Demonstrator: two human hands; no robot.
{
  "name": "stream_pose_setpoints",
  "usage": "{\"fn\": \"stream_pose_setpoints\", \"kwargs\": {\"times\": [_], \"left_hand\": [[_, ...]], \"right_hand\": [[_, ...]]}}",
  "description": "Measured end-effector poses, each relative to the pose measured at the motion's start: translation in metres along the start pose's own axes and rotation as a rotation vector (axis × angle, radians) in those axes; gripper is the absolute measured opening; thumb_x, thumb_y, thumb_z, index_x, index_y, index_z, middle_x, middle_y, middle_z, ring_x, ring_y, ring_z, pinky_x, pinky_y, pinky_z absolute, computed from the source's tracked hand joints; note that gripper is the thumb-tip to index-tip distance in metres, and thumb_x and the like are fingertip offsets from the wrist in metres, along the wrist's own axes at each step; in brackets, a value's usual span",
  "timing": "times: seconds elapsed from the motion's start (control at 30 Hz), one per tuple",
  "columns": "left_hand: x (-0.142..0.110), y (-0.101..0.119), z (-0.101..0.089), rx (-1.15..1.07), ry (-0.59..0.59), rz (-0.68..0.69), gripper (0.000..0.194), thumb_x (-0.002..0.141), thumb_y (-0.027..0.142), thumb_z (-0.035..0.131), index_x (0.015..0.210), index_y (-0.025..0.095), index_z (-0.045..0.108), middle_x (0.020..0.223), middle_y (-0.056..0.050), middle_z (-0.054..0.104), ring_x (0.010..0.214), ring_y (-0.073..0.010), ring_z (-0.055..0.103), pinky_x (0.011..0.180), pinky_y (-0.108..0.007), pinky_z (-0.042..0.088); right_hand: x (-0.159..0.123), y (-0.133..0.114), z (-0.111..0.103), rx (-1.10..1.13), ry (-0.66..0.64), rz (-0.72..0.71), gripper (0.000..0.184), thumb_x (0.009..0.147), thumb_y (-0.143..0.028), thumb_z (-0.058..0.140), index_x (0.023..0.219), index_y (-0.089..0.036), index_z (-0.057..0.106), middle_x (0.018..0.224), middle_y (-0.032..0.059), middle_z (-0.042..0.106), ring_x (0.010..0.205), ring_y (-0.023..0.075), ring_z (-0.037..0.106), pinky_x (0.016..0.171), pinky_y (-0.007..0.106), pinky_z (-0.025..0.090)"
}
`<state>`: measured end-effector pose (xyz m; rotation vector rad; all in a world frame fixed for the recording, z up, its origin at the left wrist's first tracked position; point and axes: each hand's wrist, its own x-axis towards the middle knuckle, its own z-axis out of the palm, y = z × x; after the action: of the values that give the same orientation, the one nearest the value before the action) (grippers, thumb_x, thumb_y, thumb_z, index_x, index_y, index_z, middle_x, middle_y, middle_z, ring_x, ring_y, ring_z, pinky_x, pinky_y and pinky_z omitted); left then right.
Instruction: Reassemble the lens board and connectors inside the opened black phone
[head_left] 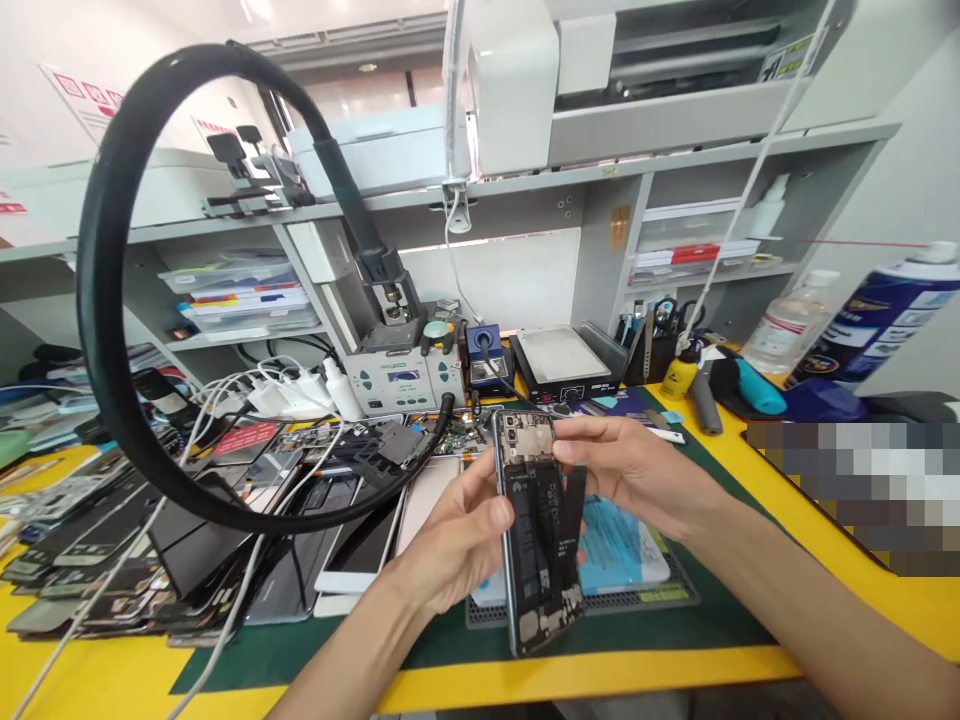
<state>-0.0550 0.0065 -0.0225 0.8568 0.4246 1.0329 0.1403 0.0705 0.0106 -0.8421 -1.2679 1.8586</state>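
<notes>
I hold an opened phone (538, 530) upright over the green mat (675, 620), its back cover off so the battery and circuit boards show. My left hand (457, 540) grips its left edge from below. On the upper right side, my right hand (637, 470) pinches the phone near the camera module. Both hands touch the phone at the middle of the bench.
A black ring lamp (120, 300) arcs over the left. Stacked phone parts and screens (150, 560) with white cables cover the left bench. Behind stand a soldering station (405, 375), a heating plate (566, 365), a tool cup (660, 350), a bottle (787, 325) and a spray can (885, 310).
</notes>
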Motion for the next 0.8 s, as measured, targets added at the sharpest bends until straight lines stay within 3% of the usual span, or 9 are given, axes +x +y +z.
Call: {"fn": "stream_pose_setpoints", "kwargs": {"times": [0.17, 0.27, 0.37, 0.53, 0.8], "left_hand": [[0.002, -0.003, -0.001, 0.064, 0.038, 0.08, 0.057, 0.073, 0.033, 0.088, 0.126, 0.028, 0.066, 0.128, -0.01, 0.069, 0.11, -0.0298, 0.07, 0.099, -0.044, 0.055], [0.003, -0.005, -0.001, 0.121, 0.061, 0.137, 0.062, 0.072, 0.024, 0.089, 0.129, 0.029, 0.065, 0.135, -0.009, 0.066, 0.121, -0.0291, 0.064, 0.106, -0.041, 0.049], [0.003, -0.006, 0.0, 0.232, 0.073, 0.214, 0.063, 0.074, 0.023, 0.088, 0.132, 0.03, 0.064, 0.133, -0.008, 0.068, 0.128, -0.0294, 0.059, 0.11, -0.04, 0.045], [0.003, -0.004, 0.002, 0.292, 0.062, 0.258, 0.064, 0.077, 0.023, 0.086, 0.135, 0.032, 0.062, 0.144, -0.007, 0.06, 0.135, -0.0304, 0.052, 0.114, -0.04, 0.041], [0.004, -0.005, 0.005, 0.333, 0.098, 0.287, 0.062, 0.076, 0.021, 0.087, 0.133, 0.033, 0.064, 0.144, -0.006, 0.061, 0.137, -0.0304, 0.052, 0.113, -0.04, 0.044]], "right_hand": [[-0.003, 0.001, 0.004, -0.098, 0.014, -0.11, 0.032, 0.08, -0.039, 0.082, 0.101, -0.015, 0.079, 0.092, 0.0077, 0.078, 0.084, 0.0199, 0.072, 0.078, 0.035, 0.058], [-0.008, 0.0, 0.012, -0.202, 0.061, -0.209, 0.052, 0.077, -0.038, 0.085, 0.123, -0.019, 0.071, 0.113, 0.0088, 0.076, 0.103, 0.0236, 0.07, 0.091, 0.038, 0.056], [-0.013, 0.001, 0.021, -0.36, 0.081, -0.273, 0.071, 0.071, -0.035, 0.089, 0.135, -0.02, 0.061, 0.124, 0.0109, 0.071, 0.109, 0.0259, 0.069, 0.093, 0.04, 0.056], [-0.016, 0.002, 0.027, -0.427, 0.09, -0.296, 0.065, 0.076, -0.038, 0.084, 0.133, -0.021, 0.059, 0.127, 0.0105, 0.07, 0.112, 0.026, 0.068, 0.093, 0.041, 0.057], [-0.023, 0.0, 0.035, -0.552, 0.153, -0.422, 0.054, 0.08, -0.024, 0.074, 0.131, -0.019, 0.057, 0.124, 0.0104, 0.071, 0.112, 0.0245, 0.069, 0.093, 0.037, 0.06]]}}
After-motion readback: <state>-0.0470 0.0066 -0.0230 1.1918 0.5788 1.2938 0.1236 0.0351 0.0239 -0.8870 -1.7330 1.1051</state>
